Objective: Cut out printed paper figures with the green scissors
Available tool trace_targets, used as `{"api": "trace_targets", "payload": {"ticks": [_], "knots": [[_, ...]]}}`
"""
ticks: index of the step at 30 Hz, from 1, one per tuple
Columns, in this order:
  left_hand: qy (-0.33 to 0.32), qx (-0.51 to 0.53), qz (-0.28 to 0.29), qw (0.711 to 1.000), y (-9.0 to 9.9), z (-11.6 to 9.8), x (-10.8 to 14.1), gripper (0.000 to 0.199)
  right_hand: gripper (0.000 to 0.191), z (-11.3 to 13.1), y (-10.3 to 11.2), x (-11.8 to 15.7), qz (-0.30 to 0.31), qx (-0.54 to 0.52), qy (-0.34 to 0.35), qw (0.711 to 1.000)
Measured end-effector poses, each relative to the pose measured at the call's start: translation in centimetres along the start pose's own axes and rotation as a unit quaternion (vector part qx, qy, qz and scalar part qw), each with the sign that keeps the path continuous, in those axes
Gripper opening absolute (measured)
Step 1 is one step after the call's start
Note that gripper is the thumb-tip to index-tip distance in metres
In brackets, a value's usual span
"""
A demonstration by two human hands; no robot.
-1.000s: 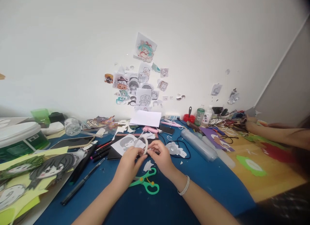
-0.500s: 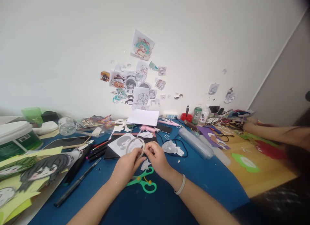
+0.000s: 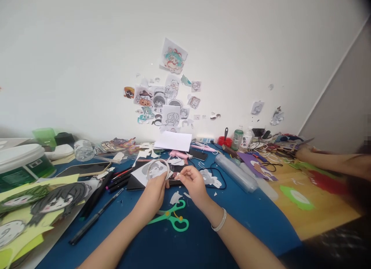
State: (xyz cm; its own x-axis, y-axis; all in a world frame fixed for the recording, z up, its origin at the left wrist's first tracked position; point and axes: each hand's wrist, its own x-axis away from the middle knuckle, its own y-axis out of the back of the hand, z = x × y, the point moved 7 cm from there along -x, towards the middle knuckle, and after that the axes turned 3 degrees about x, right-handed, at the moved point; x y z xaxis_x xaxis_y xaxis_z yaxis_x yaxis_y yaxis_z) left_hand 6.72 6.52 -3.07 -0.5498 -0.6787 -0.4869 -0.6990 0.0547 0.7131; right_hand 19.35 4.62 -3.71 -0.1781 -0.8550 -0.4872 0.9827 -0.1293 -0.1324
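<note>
My left hand (image 3: 156,192) grips a thin roll of tape (image 3: 148,172), held upright over the black-edged board. A little to the right, my right hand (image 3: 193,184) has thumb and forefinger pinched together. Something tiny and pale may be at its fingertips, too small to make out. Below the hands lie green-handled scissors (image 3: 177,224), blades partly under my left wrist. White paper scraps (image 3: 175,198) are scattered just above them. Behind the tape roll, a printed drawing on white paper (image 3: 140,174) rests on the black board (image 3: 133,183).
Several pens (image 3: 95,219), a phone (image 3: 84,169) and yellow cutouts (image 3: 43,213) lie left, near a white-lidded tub (image 3: 21,155). A clear plastic roll (image 3: 236,173) and pink glue gun (image 3: 178,154) lie beyond my hands. Another person's arm (image 3: 330,159) reaches in at right.
My hands have moved apart: the right one has drawn away to the right from the tape roll, which stays in my left hand. The view has shifted slightly.
</note>
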Motion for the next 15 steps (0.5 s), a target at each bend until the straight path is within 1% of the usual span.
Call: {"api": "trace_targets", "payload": {"ticks": [4, 6, 7, 9, 10, 11, 12, 13, 14, 15], "knots": [[0.042, 0.031, -0.011, 0.999, 0.2, 0.2, -0.2, 0.033, 0.012, -0.1, -0.7, 0.3, 0.024, 0.013, -0.008, 1.0], [0.073, 0.042, -0.022, 0.996, 0.8, 0.8, -0.3, 0.033, 0.01, 0.1, -0.8, 0.5, 0.041, 0.018, 0.003, 0.999], [0.099, 0.042, -0.034, 0.994, 1.3, 1.5, -0.3, 0.032, 0.009, 0.4, -0.6, 0.5, 0.038, 0.021, 0.01, 0.999], [0.168, 0.024, -0.085, 0.982, 3.1, 3.6, -0.2, 0.031, 0.008, 1.1, 0.9, 0.2, 0.002, 0.037, 0.034, 0.999], [0.185, 0.007, -0.113, 0.976, 4.0, 4.6, -0.2, 0.031, 0.008, 1.7, 2.1, 0.0, -0.028, 0.06, 0.054, 0.996], [0.182, -0.016, -0.136, 0.974, 4.8, 5.2, -0.2, 0.032, 0.008, 2.3, 3.4, -0.3, -0.063, 0.098, 0.078, 0.99], [0.17, -0.039, -0.136, 0.975, 5.1, 5.8, -0.4, 0.032, 0.01, 3.1, 4.7, -0.6, -0.093, 0.163, 0.107, 0.976], [0.151, -0.064, -0.113, 0.98, 4.9, 6.1, -0.7, 0.034, 0.011, 3.8, 5.6, -1.0, -0.102, 0.256, 0.139, 0.951], [0.132, -0.103, -0.086, 0.982, 4.4, 6.3, -0.9, 0.035, 0.013, 4.1, 6.2, -1.4, -0.088, 0.365, 0.155, 0.914], [0.116, -0.147, -0.062, 0.98, 3.9, 6.4, -1.0, 0.038, 0.015, 4.0, 6.9, -1.8, -0.077, 0.462, 0.15, 0.871]]}}
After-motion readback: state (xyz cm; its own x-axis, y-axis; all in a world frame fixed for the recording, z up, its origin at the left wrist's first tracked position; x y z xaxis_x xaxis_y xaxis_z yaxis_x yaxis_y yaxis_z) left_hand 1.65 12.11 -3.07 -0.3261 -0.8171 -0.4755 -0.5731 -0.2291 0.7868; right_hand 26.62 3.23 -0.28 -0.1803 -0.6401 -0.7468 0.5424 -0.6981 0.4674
